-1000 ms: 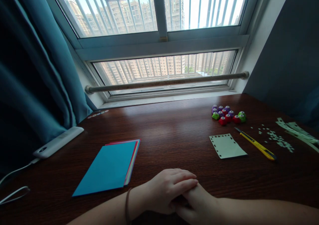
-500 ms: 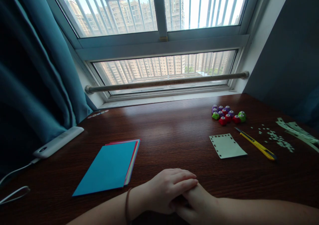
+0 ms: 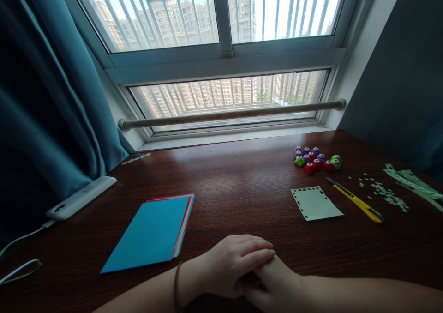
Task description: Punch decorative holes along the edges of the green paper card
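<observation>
Dark brown wooden bench (image 3: 242,183) filled my view below the window, and I had both hands resting on it at the near edge. My left hand (image 3: 232,263) lay flat over my right hand (image 3: 273,283), fingers loosely together, neither one holding anything. A thin brown band sat on my left wrist. Nearest to them, just to the left, lay a stack of coloured paper sheets with a blue sheet on top (image 3: 152,232). Farther off to the right lay a pale green paper card with punched holes along its edges (image 3: 315,203), and beside it a yellow utility knife (image 3: 356,201). Behind those stood a cluster of small red, purple and green craft punches (image 3: 314,159). Pale green paper scraps (image 3: 384,193) were scattered near the right end.
</observation>
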`<state>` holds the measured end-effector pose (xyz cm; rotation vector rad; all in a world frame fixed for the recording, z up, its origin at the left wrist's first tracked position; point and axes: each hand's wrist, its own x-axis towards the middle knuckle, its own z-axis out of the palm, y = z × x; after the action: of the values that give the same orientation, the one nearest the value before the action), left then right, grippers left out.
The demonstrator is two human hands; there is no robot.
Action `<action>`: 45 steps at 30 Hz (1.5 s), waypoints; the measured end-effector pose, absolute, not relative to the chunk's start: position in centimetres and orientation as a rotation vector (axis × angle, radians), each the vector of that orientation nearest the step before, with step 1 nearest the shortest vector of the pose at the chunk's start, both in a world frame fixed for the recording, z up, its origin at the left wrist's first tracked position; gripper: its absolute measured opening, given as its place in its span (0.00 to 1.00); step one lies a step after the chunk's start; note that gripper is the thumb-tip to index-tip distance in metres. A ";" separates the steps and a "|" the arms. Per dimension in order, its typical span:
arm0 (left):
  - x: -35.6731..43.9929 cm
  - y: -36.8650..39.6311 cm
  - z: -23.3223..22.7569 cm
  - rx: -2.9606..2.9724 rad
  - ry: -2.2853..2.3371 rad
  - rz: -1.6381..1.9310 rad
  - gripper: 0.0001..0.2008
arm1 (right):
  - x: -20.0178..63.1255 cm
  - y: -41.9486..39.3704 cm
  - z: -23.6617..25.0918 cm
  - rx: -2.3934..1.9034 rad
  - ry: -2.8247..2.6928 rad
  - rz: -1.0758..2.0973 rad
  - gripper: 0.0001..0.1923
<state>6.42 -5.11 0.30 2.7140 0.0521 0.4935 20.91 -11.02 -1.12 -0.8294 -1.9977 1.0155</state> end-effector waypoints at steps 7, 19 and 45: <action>6.5 -5.1 0.3 2.714 0.056 0.488 0.29 | 21.0 -11.0 -1.2 -0.845 -2.014 1.035 0.20; 6.4 -5.1 0.4 2.718 0.059 0.483 0.30 | 21.1 -11.1 -1.2 -0.853 -2.020 1.021 0.20; 6.5 -5.2 0.5 2.719 0.061 0.503 0.29 | 21.1 -11.1 -1.0 -0.855 -2.013 1.046 0.21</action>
<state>6.48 -5.19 0.49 2.7186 0.0609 0.5025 21.08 -11.08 -1.05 -0.8547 -2.0132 1.0465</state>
